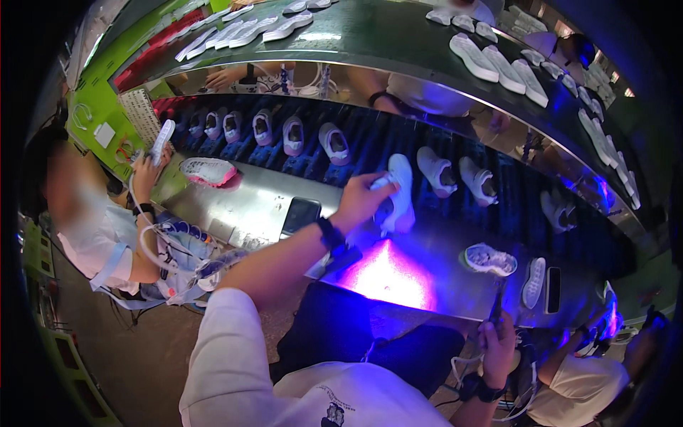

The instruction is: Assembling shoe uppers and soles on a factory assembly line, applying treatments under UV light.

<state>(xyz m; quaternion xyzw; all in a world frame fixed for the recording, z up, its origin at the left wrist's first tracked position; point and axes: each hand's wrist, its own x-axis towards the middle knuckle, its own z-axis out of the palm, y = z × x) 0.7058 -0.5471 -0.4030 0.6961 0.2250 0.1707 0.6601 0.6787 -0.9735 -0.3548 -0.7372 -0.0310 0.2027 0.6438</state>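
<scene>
My left hand (361, 202) is closed round a pale shoe (400, 188), held upright over the near edge of the dark conveyor, its sole side partly turned to me. Violet light tints the shoe, and a bright pink-white patch of light (388, 277) glows on the metal bench just below. Lower right, my right hand (499, 347) grips a slim dark-handled tool (496, 306) pointing up and away; the kind of its tip cannot be made out. Beyond that tip a white shoe sole (489, 260) rests on the bench.
Several white shoes (293, 135) stand on the conveyor (370, 146). A raised shelf (384, 50) behind carries several soles. On the metal bench (260, 192) lie a phone (302, 215), another sole (533, 282) and a dark phone-like slab (553, 290). Co-workers sit at left and right.
</scene>
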